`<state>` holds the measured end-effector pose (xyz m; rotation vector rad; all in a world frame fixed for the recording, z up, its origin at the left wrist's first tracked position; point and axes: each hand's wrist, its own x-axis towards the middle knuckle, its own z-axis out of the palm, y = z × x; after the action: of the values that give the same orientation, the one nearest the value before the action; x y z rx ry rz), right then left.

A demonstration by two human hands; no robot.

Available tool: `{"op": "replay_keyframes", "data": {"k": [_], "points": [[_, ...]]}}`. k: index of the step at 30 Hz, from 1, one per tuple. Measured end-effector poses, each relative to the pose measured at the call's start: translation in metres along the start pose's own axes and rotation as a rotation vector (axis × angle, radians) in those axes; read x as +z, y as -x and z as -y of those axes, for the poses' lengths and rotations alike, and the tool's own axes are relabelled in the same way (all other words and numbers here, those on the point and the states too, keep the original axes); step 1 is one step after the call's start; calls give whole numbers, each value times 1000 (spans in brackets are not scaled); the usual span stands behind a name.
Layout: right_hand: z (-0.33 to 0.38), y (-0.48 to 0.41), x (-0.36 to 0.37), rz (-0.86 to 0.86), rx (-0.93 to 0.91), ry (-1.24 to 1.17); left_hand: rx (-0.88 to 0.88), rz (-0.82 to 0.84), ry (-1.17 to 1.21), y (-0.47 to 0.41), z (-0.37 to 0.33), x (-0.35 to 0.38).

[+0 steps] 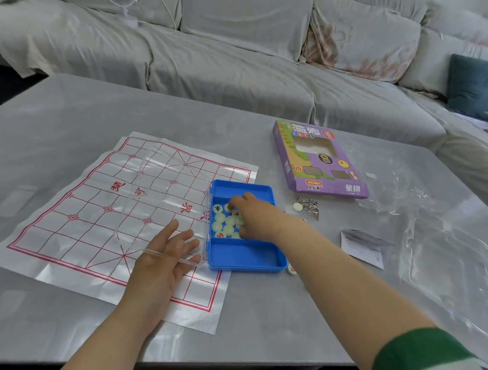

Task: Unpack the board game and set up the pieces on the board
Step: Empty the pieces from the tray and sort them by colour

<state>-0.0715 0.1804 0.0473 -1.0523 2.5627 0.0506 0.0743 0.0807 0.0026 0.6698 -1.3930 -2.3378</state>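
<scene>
On my feed the paper board sheet (82,205), with its red grid, lies flat on the grey table (73,107) and I see no pieces set out on it. The blue case (245,257) sits on the sheet's right edge, and its clear lid (153,186) is swung open to the left so that it lies over the grid. The left hand (164,254) rests on the near end of that lid, palm down with the fingers straight and spread, gripping nothing. The right hand (254,219) reaches into the case's middle compartment, fingers bent down among the pale green round pieces (221,223) heaped there. I cannot tell whether it has one pinched, because the fingertips are hidden. The case's near and far compartments show only bare blue plastic. One loose piece (297,206) lies on the table just right of the case, beside some tangled metal rings (309,207), and another piece (291,268) sits against the case's near right corner, partly hidden by the right forearm. The purple game box (319,160) lies flat beyond the rings, well apart from the sheet. A folded paper slip (363,248) and crumpled clear plastic wrap (430,235) are on the table further right. Behind the table I can see a grey covered sofa (215,57) with a small white fan (122,0) on it and a teal cushion (476,86) at the far right
</scene>
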Motion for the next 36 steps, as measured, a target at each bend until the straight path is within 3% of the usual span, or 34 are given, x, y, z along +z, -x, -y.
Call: {"op": "replay_keyframes", "data": {"k": [15, 20, 23, 28, 36], "points": [[-4, -5, 1, -56, -11, -48, 2, 11, -35, 1, -3, 1], [-16, 10, -12, -181, 22, -275, -2, 8, -45, 0, -3, 1], [-38, 35, -24, -229, 66, -354, 0, 0, -58, 1, -3, 2], [-76, 67, -2, -151, 239, -312, 13, -13, -97, 2, -2, 2], [-93, 63, 20, -307, 371, -735, -4, 4, -114, 2, -1, 0]]}}
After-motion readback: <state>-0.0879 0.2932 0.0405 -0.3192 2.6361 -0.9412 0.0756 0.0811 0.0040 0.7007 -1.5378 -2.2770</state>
